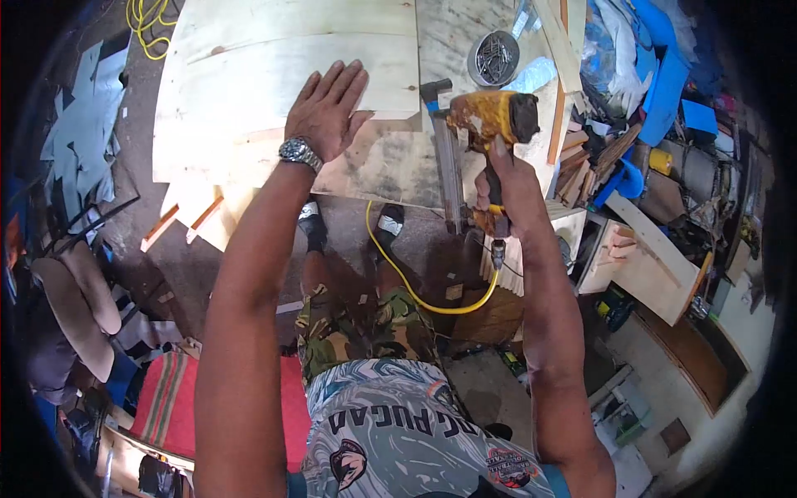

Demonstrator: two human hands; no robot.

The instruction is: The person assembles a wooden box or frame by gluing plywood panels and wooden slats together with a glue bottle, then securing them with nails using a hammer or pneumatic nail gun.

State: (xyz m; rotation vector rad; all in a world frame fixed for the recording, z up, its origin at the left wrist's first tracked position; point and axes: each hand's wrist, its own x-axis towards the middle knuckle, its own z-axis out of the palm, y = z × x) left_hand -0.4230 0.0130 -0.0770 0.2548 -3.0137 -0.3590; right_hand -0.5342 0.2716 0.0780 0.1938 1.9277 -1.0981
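Plywood sheet (274,75) lay on the tabletop (448,37). I pressed my left hand (328,108) on it, fingers spread flat, seemingly to stop it shifting. My right hand (506,187) clasped the yellow nail gun (486,116), its nose at the sheet's edge and its air hose (415,292) hanging below.

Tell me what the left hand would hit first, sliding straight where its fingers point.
Probably nothing: the left hand lies flat on the plywood sheet, only bare wood ahead to the picture's edge.
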